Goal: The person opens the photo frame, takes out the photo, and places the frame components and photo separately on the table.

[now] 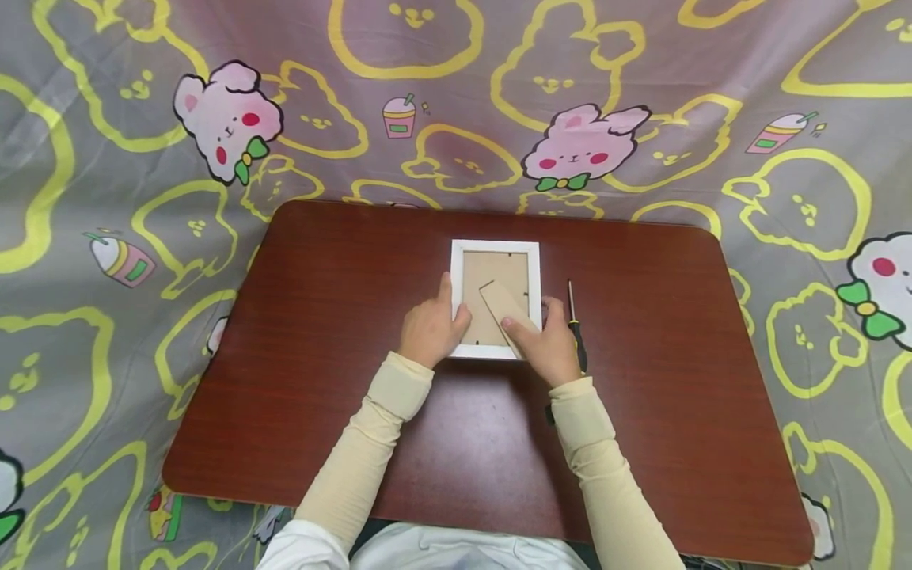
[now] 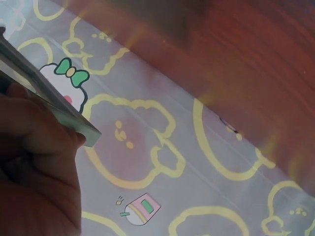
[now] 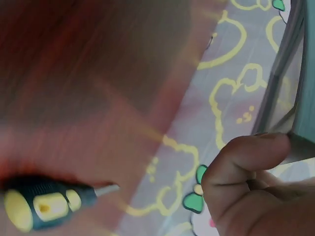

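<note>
A white picture frame (image 1: 495, 246) is held back side up over the table, with a brown backing board (image 1: 479, 305) inside it. A flat easel leg (image 1: 504, 305) lies slantwise across that board. My left hand (image 1: 430, 326) grips the frame's left side, thumb on top and forefinger stretched along the outer edge. On the opposite side my right hand (image 1: 554, 348) holds the lower right part, its thumb pressing on the easel leg. The left wrist view shows the frame's edge (image 2: 74, 123) in the left fingers; the right wrist view shows its corner (image 3: 301, 147) by the right thumb.
A screwdriver (image 1: 579, 340) with a black and yellow handle lies on the table just right of my right hand, tip pointing away. The brown table (image 1: 321, 317) has rounded corners. A patterned cloth (image 1: 456, 103) hangs around its back and sides.
</note>
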`<move>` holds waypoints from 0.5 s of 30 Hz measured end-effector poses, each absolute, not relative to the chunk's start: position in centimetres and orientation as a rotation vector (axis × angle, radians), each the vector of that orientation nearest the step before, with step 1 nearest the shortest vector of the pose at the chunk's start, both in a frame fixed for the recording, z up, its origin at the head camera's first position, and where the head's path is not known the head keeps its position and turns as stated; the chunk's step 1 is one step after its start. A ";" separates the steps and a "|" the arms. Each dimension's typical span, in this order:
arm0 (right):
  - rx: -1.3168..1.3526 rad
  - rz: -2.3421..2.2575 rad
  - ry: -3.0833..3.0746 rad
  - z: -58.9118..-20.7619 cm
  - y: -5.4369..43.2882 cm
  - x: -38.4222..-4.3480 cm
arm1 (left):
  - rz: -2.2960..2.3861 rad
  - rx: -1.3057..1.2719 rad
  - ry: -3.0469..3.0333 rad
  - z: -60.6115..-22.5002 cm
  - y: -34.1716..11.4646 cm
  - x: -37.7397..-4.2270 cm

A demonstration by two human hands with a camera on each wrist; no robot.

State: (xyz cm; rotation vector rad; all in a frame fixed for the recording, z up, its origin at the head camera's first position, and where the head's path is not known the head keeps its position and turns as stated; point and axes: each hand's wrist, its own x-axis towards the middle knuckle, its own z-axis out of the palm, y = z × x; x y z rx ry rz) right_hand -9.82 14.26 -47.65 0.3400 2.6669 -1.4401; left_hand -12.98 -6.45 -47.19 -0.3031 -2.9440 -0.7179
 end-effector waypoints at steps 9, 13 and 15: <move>0.159 -1.137 2.935 -47.2 14.3 -9.7 | -0.762 -0.303 -2.961 -48.0 -6.2 -13.0; 0.187 -1.072 2.947 -47.8 14.3 -9.8 | -0.762 -0.307 -2.972 -48.8 -6.1 -13.0; 0.202 -1.063 2.934 -48.3 14.3 -9.8 | -0.750 -0.315 -2.974 -49.3 -6.0 -13.1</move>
